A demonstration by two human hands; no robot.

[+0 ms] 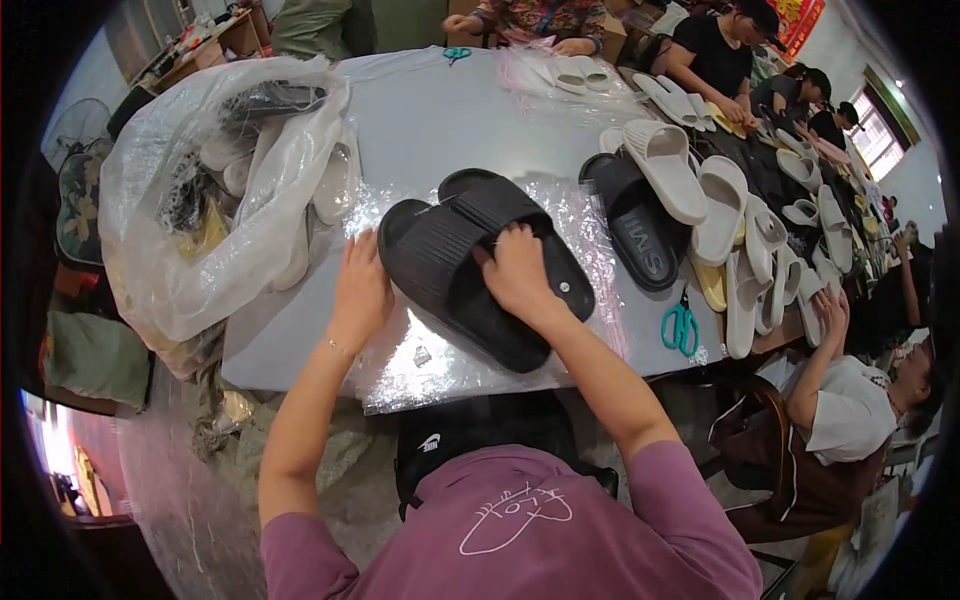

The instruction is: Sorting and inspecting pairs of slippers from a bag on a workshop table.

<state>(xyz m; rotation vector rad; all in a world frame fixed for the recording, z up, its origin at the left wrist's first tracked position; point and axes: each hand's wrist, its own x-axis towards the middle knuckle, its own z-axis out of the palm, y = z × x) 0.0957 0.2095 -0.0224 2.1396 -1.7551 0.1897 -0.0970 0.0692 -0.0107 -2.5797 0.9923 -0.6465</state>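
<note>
A pair of black slide sandals (455, 250) lies side by side on a stack of clear plastic bags (420, 365) in front of me. My right hand (518, 270) reaches into the pair, its fingers curled around the inner edges where the two straps meet. What the fingertips press on is partly hidden. My left hand (362, 285) rests flat beside the left sandal's outer edge, fingers stretched out on the clear plastic. A small grey scrap (422, 354) lies on the bags near the sandals' heels.
Teal scissors (680, 327) lie at the table's right edge, near another black slide (640, 230) and piled pale slides (720, 205). A large plastic sack (150, 210) of footwear fills the left side. More teal scissors (456, 54) lie at the far edge. Other people work around the table.
</note>
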